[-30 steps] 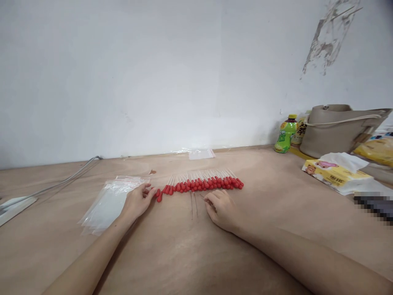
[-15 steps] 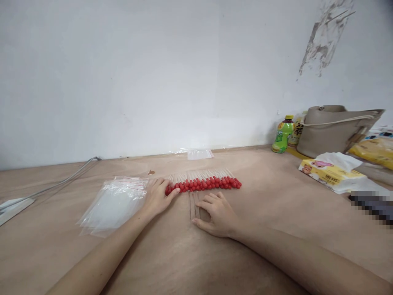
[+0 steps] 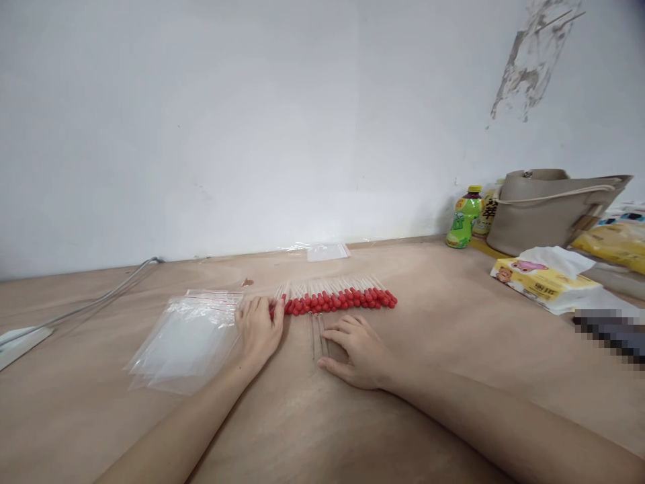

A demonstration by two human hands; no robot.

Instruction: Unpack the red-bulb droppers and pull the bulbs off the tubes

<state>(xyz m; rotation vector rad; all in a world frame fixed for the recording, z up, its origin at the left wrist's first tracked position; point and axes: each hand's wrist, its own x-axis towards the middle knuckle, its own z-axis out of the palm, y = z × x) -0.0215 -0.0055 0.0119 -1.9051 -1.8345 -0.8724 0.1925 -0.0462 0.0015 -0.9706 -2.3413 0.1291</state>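
Observation:
A long row of white sticks with rounded red heads [image 3: 342,300] lies across the table, heads toward me. My left hand [image 3: 259,329] rests at the row's left end, palm down, its thumb beside the red heads and covering a few of them. No held thing shows in it. Several thin metal rods [image 3: 313,336] with small looped ends lie in front of the row. My right hand [image 3: 359,353] lies next to them, thumb and fingers apart, fingertips at the rightmost rod. Clear zip bags [image 3: 186,339] are stacked left of my left hand.
Another clear bag [image 3: 327,253] lies by the wall. A grey cable [image 3: 113,294] runs along the left. At right stand a green bottle [image 3: 464,218], a beige bag [image 3: 544,215] and a yellow tissue pack [image 3: 547,279], with a pixelated dark object [image 3: 612,336] nearer me.
My left hand has slid slightly left and toward me, its thumb drawing back from the front of the red heads. My right hand has stayed nearly still.

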